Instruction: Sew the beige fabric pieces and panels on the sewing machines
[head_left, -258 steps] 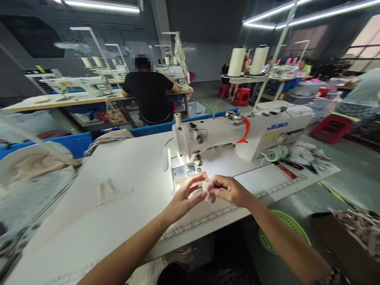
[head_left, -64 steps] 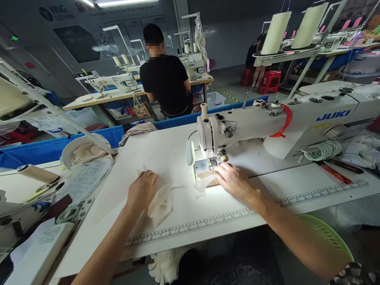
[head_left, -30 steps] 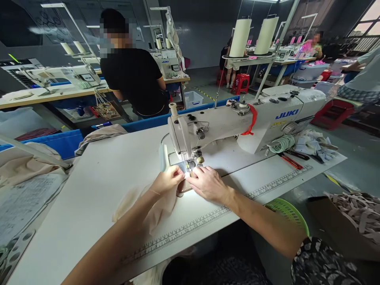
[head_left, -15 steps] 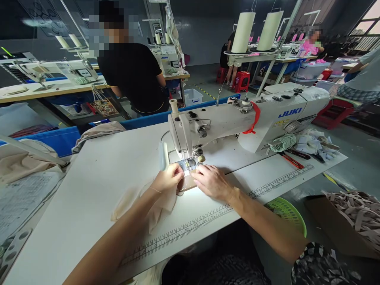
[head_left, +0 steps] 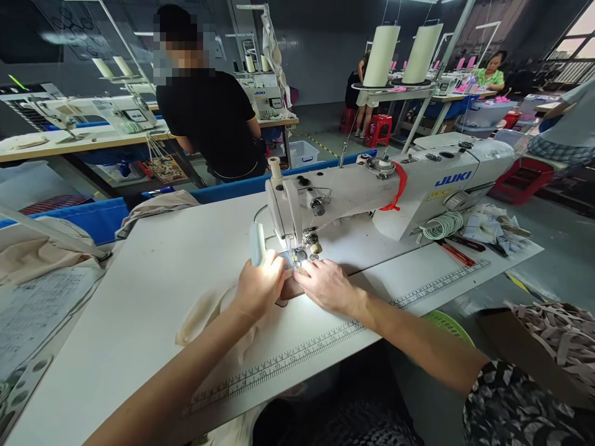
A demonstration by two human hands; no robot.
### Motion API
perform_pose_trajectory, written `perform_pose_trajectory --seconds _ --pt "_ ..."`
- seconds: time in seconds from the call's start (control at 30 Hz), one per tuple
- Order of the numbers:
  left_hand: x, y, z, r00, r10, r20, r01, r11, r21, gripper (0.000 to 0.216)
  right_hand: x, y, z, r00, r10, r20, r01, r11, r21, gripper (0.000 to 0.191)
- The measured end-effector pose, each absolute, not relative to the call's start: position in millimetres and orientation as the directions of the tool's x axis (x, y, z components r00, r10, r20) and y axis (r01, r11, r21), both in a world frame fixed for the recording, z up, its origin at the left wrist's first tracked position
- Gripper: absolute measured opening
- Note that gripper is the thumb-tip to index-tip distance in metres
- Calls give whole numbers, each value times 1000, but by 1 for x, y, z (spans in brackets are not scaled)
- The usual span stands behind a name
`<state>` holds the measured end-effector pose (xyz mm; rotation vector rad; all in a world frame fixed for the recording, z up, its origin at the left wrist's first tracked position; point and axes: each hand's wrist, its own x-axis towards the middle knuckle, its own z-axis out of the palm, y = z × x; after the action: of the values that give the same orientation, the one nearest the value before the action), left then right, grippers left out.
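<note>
A white JUKI sewing machine (head_left: 344, 189) stands on the table, its lit needle area and presser foot (head_left: 297, 255) in front of my fingers. My left hand (head_left: 260, 286) is closed at the left of the foot, pinching thin beige fabric (head_left: 204, 316) that trails over the table under my wrist. Close to the foot's front right, my right hand (head_left: 328, 286) has its fingers bent together on the fabric's edge. Between both hands a brownish plate or fabric layer (head_left: 292, 288) shows; which one I cannot tell. The fingertips are partly hidden by glare and by the hands.
A printed ruler (head_left: 297, 358) runs along the front edge of the white table (head_left: 153, 272). Red-handled snips (head_left: 458, 253), a pale green coil (head_left: 441, 224) and scraps (head_left: 495, 223) lie at right. Below is a green basket (head_left: 449, 325). A person in black (head_left: 209, 118) sits beyond.
My left hand has moved a little up and left, turning its back more toward me, and the trailing fabric has shifted with it. My right hand has slid slightly left.
</note>
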<state>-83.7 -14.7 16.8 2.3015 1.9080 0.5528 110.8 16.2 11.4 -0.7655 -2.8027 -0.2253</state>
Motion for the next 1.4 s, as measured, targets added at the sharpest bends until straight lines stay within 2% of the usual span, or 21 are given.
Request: perform_pose_trajectory --seconds 0.07,0.17,0.3,0.57,0.77,1.03,1.23,1.4 --pt "-79 -26 13 315 891 326 911 -381 160 22 110 16 11 -845 472 253 507 856 98 14" --pt "-73 -41 0 452 785 423 847 -527 72 28 110 16 9 -841 471 266 509 855 96 16" --pt "-73 -49 -13 460 739 492 840 -541 28 33 112 15 7 -830 475 293 516 853 78 24" --pt "-73 -34 -14 467 744 478 857 -513 -40 32 118 32 4 -722 566 399 611 792 -17 22" --pt "-74 -23 -14 475 741 475 857 -512 -57 29 123 41 0 -664 607 437 649 758 -66 23" --pt "-74 -20 -17 459 770 443 862 -507 -11 31 124 37 0 -661 624 416 635 761 -133 22" --pt "-76 -22 -14 445 792 417 858 -510 54 35 120 47 3 -583 714 388 665 694 -275 18" --pt "-77 -20 -15 475 756 450 849 -528 -7 33 116 66 5 -520 779 351 683 626 -377 24"
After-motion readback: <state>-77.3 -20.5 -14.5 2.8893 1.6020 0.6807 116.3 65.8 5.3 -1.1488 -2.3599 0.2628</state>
